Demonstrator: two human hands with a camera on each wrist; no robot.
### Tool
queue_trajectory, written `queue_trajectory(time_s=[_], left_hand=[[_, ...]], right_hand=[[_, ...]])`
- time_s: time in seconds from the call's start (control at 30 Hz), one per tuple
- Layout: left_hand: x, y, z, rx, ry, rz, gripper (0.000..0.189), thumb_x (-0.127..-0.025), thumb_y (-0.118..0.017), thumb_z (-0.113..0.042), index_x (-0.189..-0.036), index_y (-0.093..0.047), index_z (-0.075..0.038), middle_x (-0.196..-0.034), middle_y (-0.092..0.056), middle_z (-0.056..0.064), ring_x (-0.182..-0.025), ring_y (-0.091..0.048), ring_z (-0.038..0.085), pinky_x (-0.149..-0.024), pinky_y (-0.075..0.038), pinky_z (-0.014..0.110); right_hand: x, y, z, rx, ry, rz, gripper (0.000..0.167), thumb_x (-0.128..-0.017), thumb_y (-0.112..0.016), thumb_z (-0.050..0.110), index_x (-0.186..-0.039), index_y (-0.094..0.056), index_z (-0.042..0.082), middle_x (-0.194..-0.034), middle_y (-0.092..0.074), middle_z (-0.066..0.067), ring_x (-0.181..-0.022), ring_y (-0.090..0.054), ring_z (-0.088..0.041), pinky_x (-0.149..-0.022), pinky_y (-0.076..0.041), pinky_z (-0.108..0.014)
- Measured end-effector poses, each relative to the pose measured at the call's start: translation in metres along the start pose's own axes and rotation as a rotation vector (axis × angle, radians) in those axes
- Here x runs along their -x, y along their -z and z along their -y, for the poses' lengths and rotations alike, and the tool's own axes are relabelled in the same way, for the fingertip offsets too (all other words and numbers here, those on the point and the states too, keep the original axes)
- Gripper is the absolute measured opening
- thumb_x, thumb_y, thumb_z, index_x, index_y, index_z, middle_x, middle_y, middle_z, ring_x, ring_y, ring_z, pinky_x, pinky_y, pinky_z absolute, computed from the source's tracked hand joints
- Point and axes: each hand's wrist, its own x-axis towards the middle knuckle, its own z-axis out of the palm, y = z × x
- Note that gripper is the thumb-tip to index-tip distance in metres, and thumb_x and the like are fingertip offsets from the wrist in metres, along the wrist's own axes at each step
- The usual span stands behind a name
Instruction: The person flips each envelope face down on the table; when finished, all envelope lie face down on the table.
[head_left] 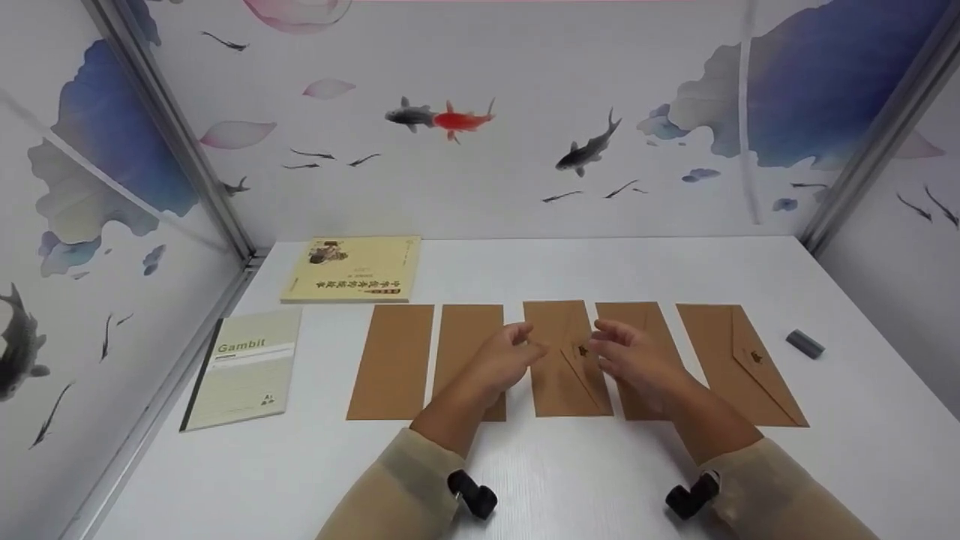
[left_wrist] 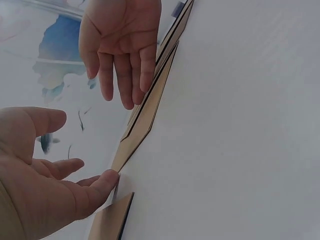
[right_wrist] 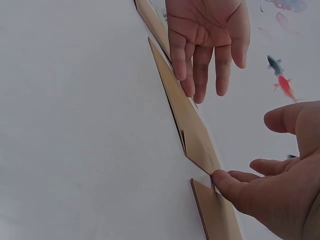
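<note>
Several brown paper envelopes lie in a row across the white table. The middle envelope point(head_left: 562, 375) has its flap side up, with a small dark mark. My left hand point(head_left: 504, 360) is over its left edge, fingers loosely bent and nothing held; in the left wrist view the left hand point(left_wrist: 55, 180) shows thumb and fingers spread. On the other side, my right hand point(head_left: 634, 360) is over the gap beside the fourth envelope point(head_left: 637, 405). The right wrist view shows the right hand point(right_wrist: 280, 175) apart from the left, holding nothing. Whether fingertips touch paper, I cannot tell.
Left of the row lie a Gambit notebook point(head_left: 247, 375) and, farther back, a yellow book point(head_left: 352, 270). A small dark grey block point(head_left: 805, 344) sits at the right, beside the rightmost envelope point(head_left: 720, 352). Printed panels point(head_left: 480, 187) enclose the table's back and sides.
</note>
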Motion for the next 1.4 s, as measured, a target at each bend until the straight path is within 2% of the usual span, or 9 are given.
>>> queue_trajectory(time_s=[0.33,0.47,0.63,0.87,0.93,1.17,1.4], left_hand=[[-0.001,0.0,-0.001,0.063,-0.002,-0.017,0.063,-0.104,-0.067,-0.033,-0.161,-0.047,-0.015,-0.169,-0.045,0.01,-0.16,-0.04,0.032,-0.131,-0.036,0.051],[-0.002,0.0,-0.001,0.132,-0.033,-0.015,0.061,-0.104,-0.066,-0.023,-0.161,-0.046,-0.012,-0.168,-0.046,0.012,-0.154,-0.048,0.032,-0.126,-0.044,0.048],[-0.005,0.0,-0.001,0.206,-0.07,-0.007,0.063,-0.104,-0.062,-0.01,-0.163,-0.04,-0.007,-0.168,-0.045,0.013,-0.146,-0.056,0.032,-0.118,-0.052,0.045],[-0.007,-0.003,-0.003,0.239,-0.056,-0.029,0.062,-0.103,-0.062,-0.005,-0.162,-0.045,-0.017,-0.163,-0.05,0.003,-0.146,-0.056,0.025,-0.12,-0.051,0.044],[-0.006,-0.004,-0.004,0.24,-0.065,-0.02,0.061,-0.104,-0.062,-0.005,-0.161,-0.047,-0.021,-0.162,-0.052,0.0,-0.146,-0.057,0.024,-0.12,-0.051,0.044],[0.002,-0.008,-0.011,0.267,-0.15,0.048,0.06,-0.105,-0.065,-0.009,-0.161,-0.045,-0.02,-0.163,-0.049,-0.003,-0.143,-0.059,0.02,-0.119,-0.052,0.04],[0.006,-0.013,-0.011,0.295,-0.233,0.134,0.062,-0.107,-0.064,-0.009,-0.164,-0.041,-0.017,-0.169,-0.042,0.004,-0.149,-0.054,0.026,-0.119,-0.051,0.037]], right_hand=[[0.003,-0.002,0.0,0.022,0.024,0.023,0.073,-0.11,-0.058,0.025,-0.17,-0.023,0.004,-0.175,-0.03,-0.019,-0.163,-0.033,-0.037,-0.131,-0.033,-0.052],[0.004,-0.004,0.0,0.037,0.025,0.022,0.071,-0.109,-0.058,0.025,-0.169,-0.025,0.005,-0.175,-0.03,-0.018,-0.163,-0.033,-0.037,-0.132,-0.031,-0.052],[0.007,-0.011,0.002,0.124,0.013,0.015,0.072,-0.108,-0.06,0.033,-0.169,-0.029,0.011,-0.175,-0.035,-0.012,-0.163,-0.034,-0.033,-0.132,-0.031,-0.052],[0.012,-0.02,0.003,0.152,0.027,0.03,0.068,-0.108,-0.062,0.034,-0.168,-0.036,0.014,-0.175,-0.037,-0.009,-0.163,-0.034,-0.032,-0.132,-0.031,-0.054],[0.013,-0.022,0.004,0.144,0.03,0.035,0.069,-0.107,-0.064,0.034,-0.167,-0.037,0.015,-0.174,-0.039,-0.008,-0.163,-0.036,-0.032,-0.131,-0.032,-0.054],[0.015,-0.028,0.004,0.125,0.118,0.057,0.075,-0.103,-0.072,0.042,-0.165,-0.042,0.012,-0.166,-0.049,-0.012,-0.155,-0.047,-0.034,-0.128,-0.039,-0.054],[0.017,-0.032,0.006,0.049,0.143,0.058,0.074,-0.102,-0.073,0.041,-0.165,-0.043,0.017,-0.167,-0.048,-0.013,-0.151,-0.053,-0.033,-0.123,-0.046,-0.048]])
